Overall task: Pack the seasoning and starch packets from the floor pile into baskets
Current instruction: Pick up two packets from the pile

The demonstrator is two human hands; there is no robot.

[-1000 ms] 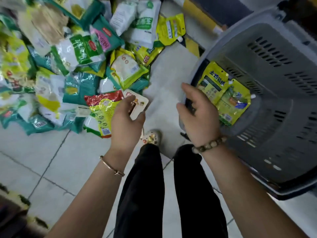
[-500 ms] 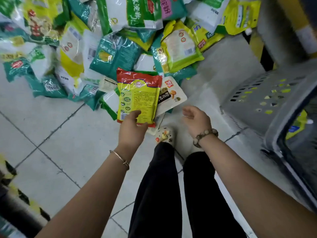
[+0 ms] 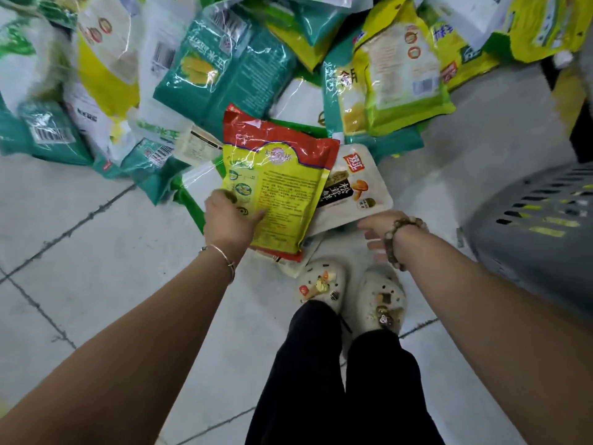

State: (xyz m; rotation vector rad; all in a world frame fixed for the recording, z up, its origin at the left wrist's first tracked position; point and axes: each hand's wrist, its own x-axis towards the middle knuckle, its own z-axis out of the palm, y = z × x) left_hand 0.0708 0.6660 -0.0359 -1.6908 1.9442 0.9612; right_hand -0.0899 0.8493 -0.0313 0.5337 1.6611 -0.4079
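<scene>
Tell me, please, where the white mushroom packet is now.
The white mushroom packet lies at the near edge of the pile, centre of the head view, partly under the red-and-yellow packet to its left, just beyond the right hand.

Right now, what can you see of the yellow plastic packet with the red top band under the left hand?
The yellow plastic packet with the red top band is a flat, glossy, crinkled pouch with its back showing: dense small print, round pictures down its left side and a round emblem below the red band. It sits tilted at the pile's near edge, overlapping a white mushroom-print packet on its right. The left hand holds its lower left corner, thumb across the printed face.
</scene>
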